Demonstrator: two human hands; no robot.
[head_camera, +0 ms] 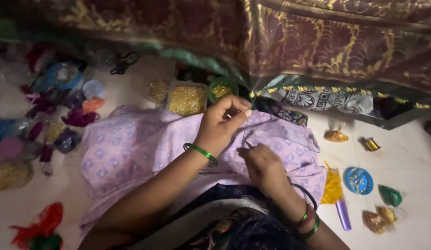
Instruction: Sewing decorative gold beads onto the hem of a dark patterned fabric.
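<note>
My left hand [222,121] is raised over a pale purple patterned cloth [132,148] on my lap, its fingertips pinched together on a thin thread or needle; which one I cannot tell. My right hand [262,164] lies lower on the same cloth, fingers curled and pinching the fabric near the thread's lower end. Green bangles ring both wrists. A dark maroon fabric with gold pattern [317,41] hangs across the top, its beaded border [326,90] just beyond my left hand.
A tray of gold beads [187,100] and a green bowl of beads [221,88] sit behind the cloth. Bead packets, a blue round lid [358,180], a purple tube [343,214] and a yellow packet [332,187] lie on the right floor. Coloured thread bundles [62,115] crowd the left.
</note>
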